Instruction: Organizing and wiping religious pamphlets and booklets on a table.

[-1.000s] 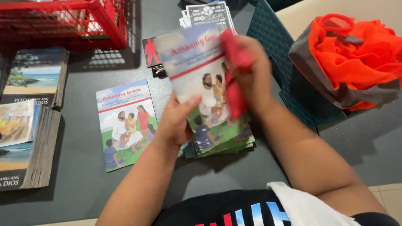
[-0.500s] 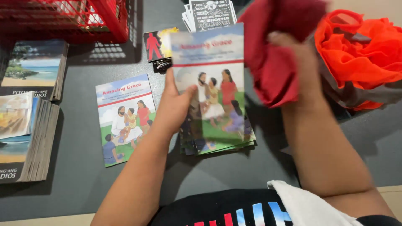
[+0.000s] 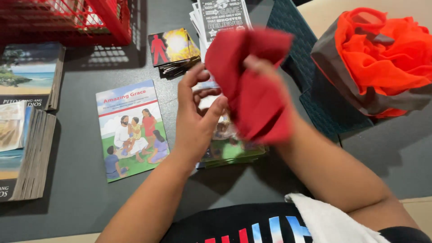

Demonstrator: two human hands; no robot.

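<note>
Head view: half a second ago the left hand [image 3: 198, 121] pressed the booklet stack [image 3: 231, 146]; now it has risen, fingers loosely open, holding nothing I can see. The right hand [image 3: 265, 74] clenches the red cloth [image 3: 252, 85] above the stack, long axis from 11 to 5 o'clock. I judge unfolding continues.

Desk [image 3: 81, 202]: dark grey, matte.
On it: red crate [image 3: 67, 18], booklet [image 3: 131, 129], booklet stacks [image 3: 27, 148], cards [image 3: 173, 49], teal mat [image 3: 310, 85].
</note>
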